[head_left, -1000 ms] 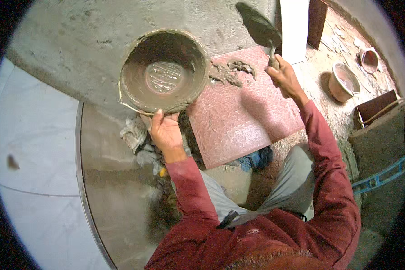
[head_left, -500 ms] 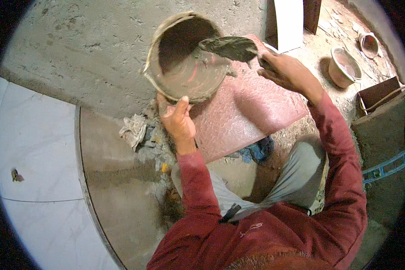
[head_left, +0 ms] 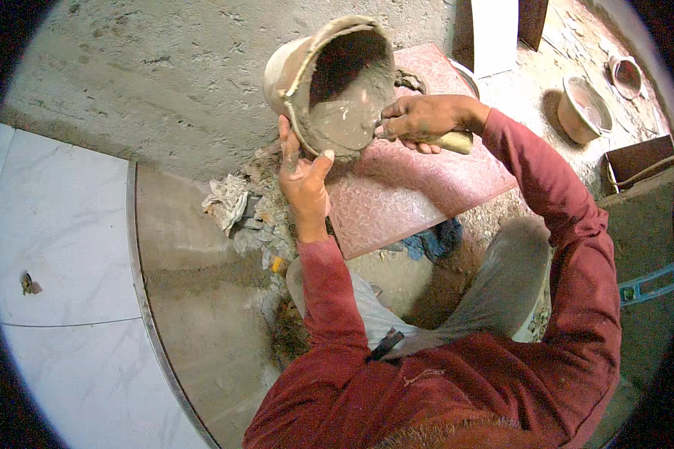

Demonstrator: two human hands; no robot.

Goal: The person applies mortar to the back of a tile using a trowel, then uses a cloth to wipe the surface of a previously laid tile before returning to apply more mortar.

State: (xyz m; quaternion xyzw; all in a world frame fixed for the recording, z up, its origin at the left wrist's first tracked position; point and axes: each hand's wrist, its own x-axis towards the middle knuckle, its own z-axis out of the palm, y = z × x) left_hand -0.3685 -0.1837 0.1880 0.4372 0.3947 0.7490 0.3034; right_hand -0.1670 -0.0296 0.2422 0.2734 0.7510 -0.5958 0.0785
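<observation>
A mortar-crusted bucket [head_left: 283,66] is tipped on its side, its mouth facing me, with wet grey mortar [head_left: 344,120] along its lower wall. My left hand [head_left: 304,176] grips the bucket's lower rim, thumb on the near side. At the right of the mouth, my right hand [head_left: 430,120] is closed round a trowel [head_left: 457,142] with a wooden handle. The blade cannot be made out against the hand and the mortar. Beneath both hands lies a pink patterned tile [head_left: 404,202], with a dark lump of mortar [head_left: 409,81] near its far edge.
Rough cement wall [head_left: 165,75] rises behind the bucket. At the right stand a tub [head_left: 577,112] and a smaller pot [head_left: 626,77]. White tiles [head_left: 67,239] with a metal edge strip lie left. A crumpled rag [head_left: 226,202], a blue cloth [head_left: 434,243] and a blue spirit level [head_left: 651,286] lie around.
My right hand has brought the mortar-loaded trowel down and left to the bucket's mouth. The bucket has shifted slightly right and turned. A dark lump now shows on the tile's far part.
</observation>
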